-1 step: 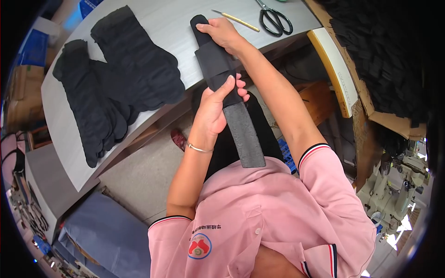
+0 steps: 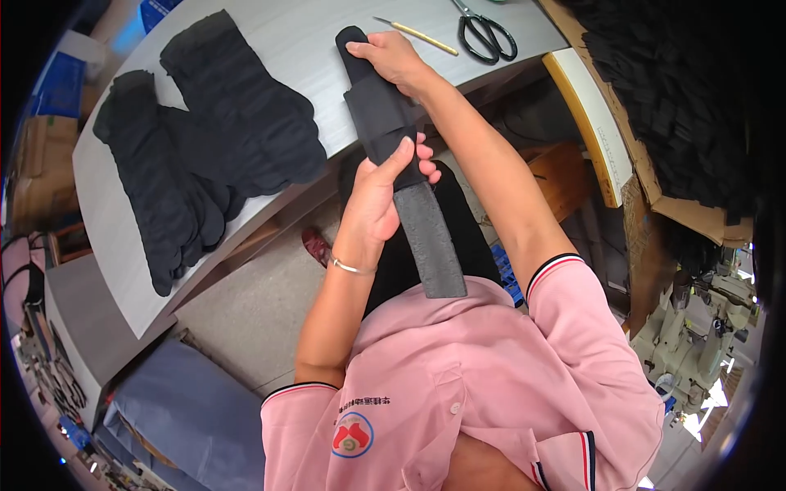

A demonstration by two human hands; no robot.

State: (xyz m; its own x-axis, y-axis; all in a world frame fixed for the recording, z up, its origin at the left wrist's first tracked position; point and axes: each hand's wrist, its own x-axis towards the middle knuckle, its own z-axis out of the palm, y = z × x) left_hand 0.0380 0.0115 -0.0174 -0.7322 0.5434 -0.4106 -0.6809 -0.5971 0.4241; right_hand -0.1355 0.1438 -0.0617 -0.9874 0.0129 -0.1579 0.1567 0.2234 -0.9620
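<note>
A black fabric sleeve (image 2: pixel 378 110) is fitted around a long, flat, dark grey bar (image 2: pixel 432 245), whose bare lower end points toward my waist. My left hand (image 2: pixel 378 196) is closed around the sleeve's lower part, thumb on top and fingertips showing at the far side. My right hand (image 2: pixel 395 59) grips the narrow, rounded upper end of the black fabric, thumb on top; its other fingers are mostly hidden. A wider band of fabric lies across the middle, between the two hands. The piece slants over the table edge.
Two stacks of black knitted pieces (image 2: pixel 241 106) lie on the pale table (image 2: pixel 106 229) to the left. Beyond my right hand are a thin pointed tool (image 2: pixel 422 37) and black-handled scissors (image 2: pixel 488 39). A cardboard box (image 2: pixel 696 217) of black pieces stands right. Sewing machines (image 2: pixel 696 319) show at lower right.
The bar's bare end has shifted very slightly left and down. My left fingertips have moved a little; both hands keep their hold.
</note>
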